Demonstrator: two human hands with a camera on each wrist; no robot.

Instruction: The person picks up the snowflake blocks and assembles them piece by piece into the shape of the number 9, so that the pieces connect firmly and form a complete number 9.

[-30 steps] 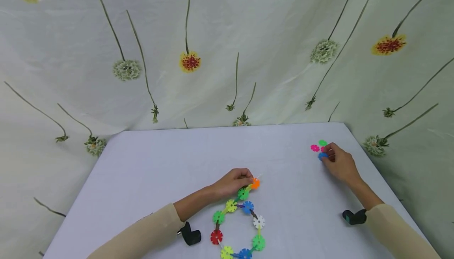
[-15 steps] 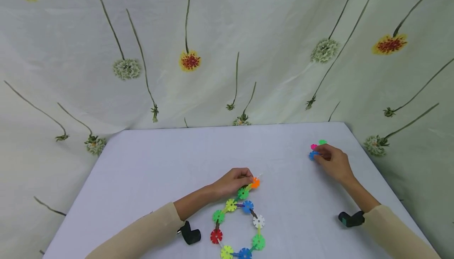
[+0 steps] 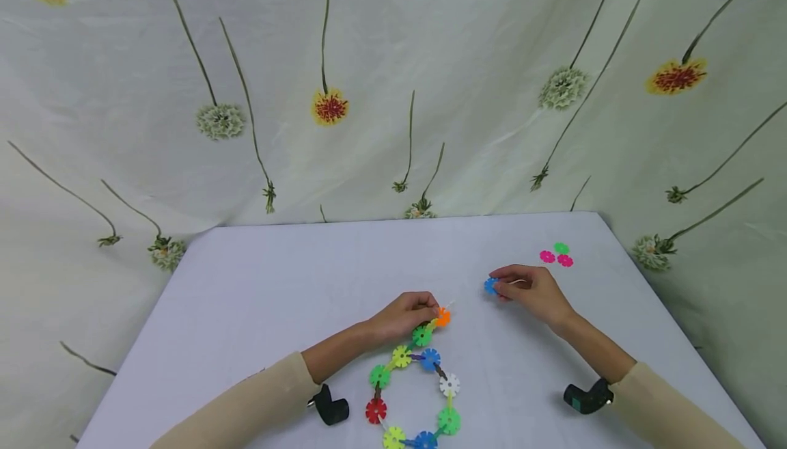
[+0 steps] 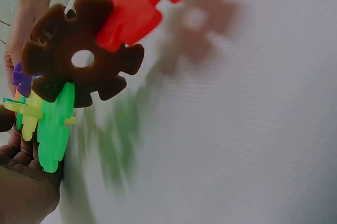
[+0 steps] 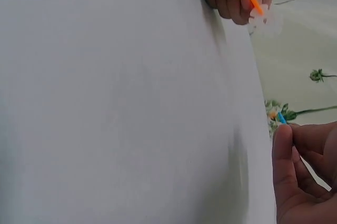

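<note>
Notched plastic discs are joined edge to edge into a ring, with a short branch rising at its top. My left hand (image 3: 407,314) grips the end of this branch, beside an orange disc (image 3: 443,317) and above a green disc (image 3: 421,335). A whitish clear disc (image 5: 259,20) sticks out past the orange one in the right wrist view. My right hand (image 3: 536,293) pinches a blue disc (image 3: 491,286) between thumb and fingers, to the right of the branch and apart from it. In the left wrist view a brown disc (image 4: 84,50) and red disc (image 4: 145,6) of the ring stand close.
Two pink discs (image 3: 547,256) and a green disc (image 3: 561,248) lie loose at the table's far right. Black wrist cameras (image 3: 332,405) hang at both sleeves. A flowered cloth (image 3: 369,162) hangs behind the white table (image 3: 277,264).
My right hand has carried the blue disc left and slightly nearer, away from the loose discs, which are now fully uncovered. My left hand and the ring have stayed in place.
</note>
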